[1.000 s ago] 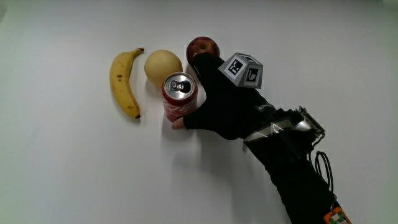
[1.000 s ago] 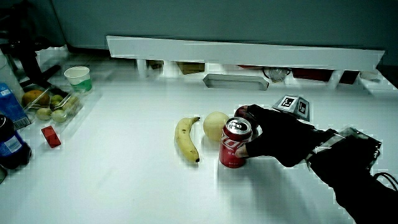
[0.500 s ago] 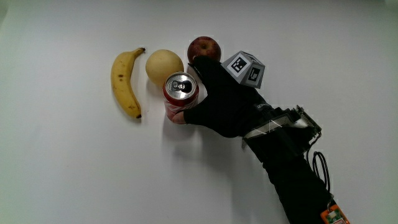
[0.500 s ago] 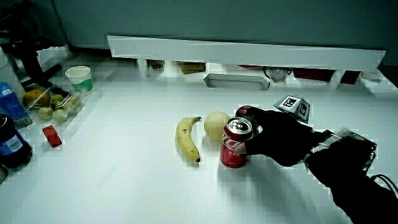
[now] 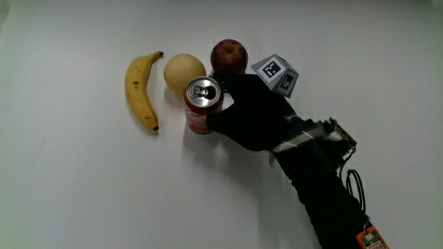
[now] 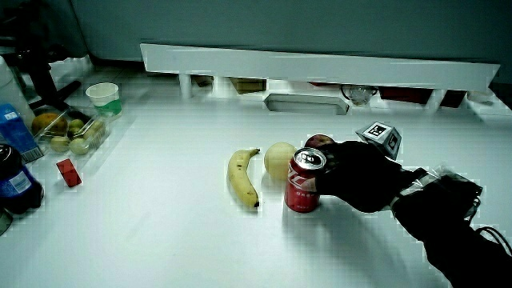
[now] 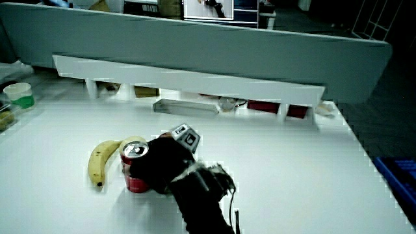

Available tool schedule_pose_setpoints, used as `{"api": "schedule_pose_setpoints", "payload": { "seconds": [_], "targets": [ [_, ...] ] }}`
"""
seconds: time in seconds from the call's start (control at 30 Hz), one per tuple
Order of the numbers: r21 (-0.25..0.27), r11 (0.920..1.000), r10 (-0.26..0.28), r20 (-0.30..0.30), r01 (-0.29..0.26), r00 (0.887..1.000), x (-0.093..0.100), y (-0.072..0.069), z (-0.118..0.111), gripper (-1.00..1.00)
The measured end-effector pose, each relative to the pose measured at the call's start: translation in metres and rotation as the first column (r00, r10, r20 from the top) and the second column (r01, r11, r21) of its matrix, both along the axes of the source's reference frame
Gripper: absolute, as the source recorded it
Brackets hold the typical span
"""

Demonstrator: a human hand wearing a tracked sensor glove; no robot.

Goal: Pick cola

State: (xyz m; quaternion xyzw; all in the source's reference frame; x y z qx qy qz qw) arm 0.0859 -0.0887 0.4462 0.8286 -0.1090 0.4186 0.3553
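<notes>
The red cola can (image 5: 199, 105) stands upright on the white table, just nearer to the person than a pale round fruit (image 5: 184, 70). The black gloved hand (image 5: 243, 115) is at the can's side with its fingers curled around the can. The patterned cube (image 5: 277, 73) rides on the hand's back. In both side views the can (image 6: 303, 189) (image 7: 134, 173) rests on the table in the hand (image 6: 358, 174) (image 7: 164, 166). The hand covers much of the can's side.
A banana (image 5: 140, 90) lies beside the pale fruit, and a red apple (image 5: 229, 55) touches the glove. A side view shows a cup (image 6: 104, 98), a tray of fruit (image 6: 64, 133), a dark bottle (image 6: 14, 178) and a small red object (image 6: 66, 171) near the table's edge.
The fingers have closed tighter around the can, and the thumb tip that showed at its base is now out of sight. The can stands in the same place.
</notes>
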Motion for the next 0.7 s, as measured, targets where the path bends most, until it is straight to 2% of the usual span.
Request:
{"api": "schedule_pose_setpoints", "payload": {
  "seconds": [0.1,0.2,0.3,0.37,0.4,0.47,0.53,0.57,0.7],
  "targets": [
    [0.017,0.9999,-0.002,0.016,0.001,1.0,-0.001,0.001,-0.005,1.0],
    [0.035,0.9994,0.0,0.006,-0.001,1.0,0.001,0.002,-0.007,1.0],
    [0.078,0.9968,-0.018,-0.003,0.019,1.0,0.002,0.004,-0.017,1.0],
    [0.096,0.9953,-0.01,0.002,0.01,1.0,0.004,0.005,-0.025,1.0],
    [0.105,0.9944,-0.011,0.026,0.008,1.0,0.004,0.006,-0.03,1.0],
    [0.134,0.991,-0.004,0.005,0.003,1.0,0.006,0.006,-0.037,1.0],
    [0.14,0.9892,-0.048,0.034,0.043,0.998,0.008,0.008,-0.046,1.0],
    [0.059,0.9967,-0.059,0.042,0.056,0.997,0.01,0.008,-0.046,1.0],
    [0.015,0.9993,-0.036,0.03,0.035,0.999,0.021,0.017,-0.066,1.0]
  ]
}}
